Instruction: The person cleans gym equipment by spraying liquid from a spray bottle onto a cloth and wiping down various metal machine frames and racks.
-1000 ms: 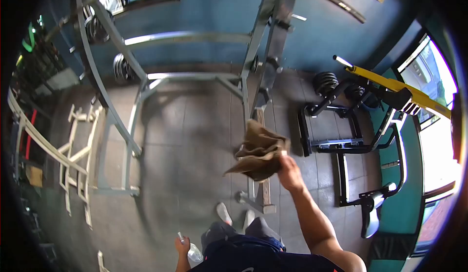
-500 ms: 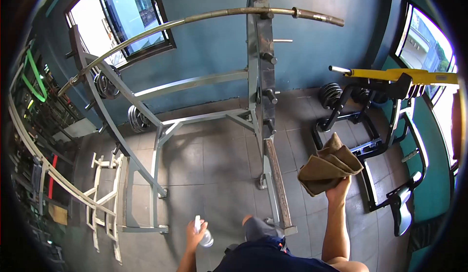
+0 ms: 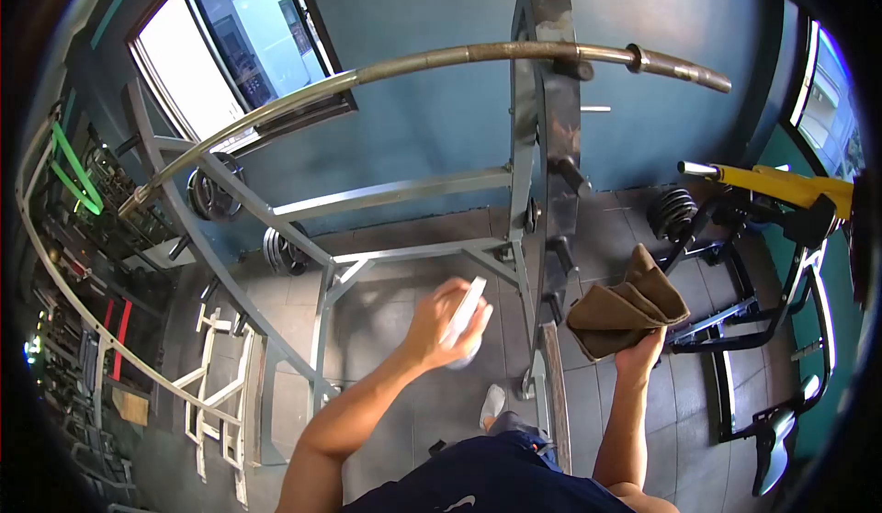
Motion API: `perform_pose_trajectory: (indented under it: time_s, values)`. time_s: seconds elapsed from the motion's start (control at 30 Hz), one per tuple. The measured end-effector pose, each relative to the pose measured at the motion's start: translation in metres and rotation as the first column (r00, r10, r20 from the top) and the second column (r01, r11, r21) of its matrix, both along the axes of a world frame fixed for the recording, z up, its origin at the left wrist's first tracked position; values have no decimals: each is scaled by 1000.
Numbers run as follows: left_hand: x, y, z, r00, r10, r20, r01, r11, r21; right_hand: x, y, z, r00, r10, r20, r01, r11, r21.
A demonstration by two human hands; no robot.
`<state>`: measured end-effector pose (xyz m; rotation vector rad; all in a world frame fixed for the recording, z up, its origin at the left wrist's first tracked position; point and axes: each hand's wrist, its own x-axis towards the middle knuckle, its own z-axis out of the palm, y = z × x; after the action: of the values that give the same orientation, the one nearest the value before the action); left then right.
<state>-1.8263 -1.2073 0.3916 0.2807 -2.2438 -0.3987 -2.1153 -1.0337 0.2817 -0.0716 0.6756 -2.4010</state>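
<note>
My left hand (image 3: pixel 430 325) is closed round a spray bottle with a white trigger head (image 3: pixel 465 311). Most of the bottle's body is hidden behind my fingers. This hand is raised in front of me, beneath the long metal barbell (image 3: pixel 496 51) and apart from it. On the other side, my right hand (image 3: pixel 639 355) grips a folded brown cloth (image 3: pixel 625 315) by its lower edge, to the right of the rack's dark upright (image 3: pixel 558 118). The barbell rests across the grey rack (image 3: pixel 395 193).
Weight plates (image 3: pixel 671 214) stand by the back wall. A black machine with a yellow arm (image 3: pixel 781 185) is on the right. White metal frames (image 3: pixel 216 375) and a green band (image 3: pixel 78 178) are on the left. A window (image 3: pixel 262 40) is behind the rack.
My left hand has risen and moved forward and right with the spray bottle. My right hand still holds the cloth in nearly the same place. The rack and barbell appear farther right and lower.
</note>
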Motion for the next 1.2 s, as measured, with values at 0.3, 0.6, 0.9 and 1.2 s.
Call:
perform_pose_trajectory:
  time_s: [0.3, 0.6, 0.9, 1.2]
  values:
    - [-182, -121, 57, 994, 82, -69, -92, 984, -151, -8, -33, 18, 967, -242, 84, 234, 967, 97]
    - [-243, -178, 58, 979, 132, 155, -113, 985, -128, 27, -20, 20, 888, -459, 29, 456, 886, 88]
    - [-129, -183, 5, 994, 7, 112, -28, 982, 188, 4, -233, 139, 562, -508, -653, 644, 764, -39]
    - [67, -150, -99, 903, 158, 398, -346, 819, 458, 1, -359, 109, -59, 156, -986, 964, 267, -15]
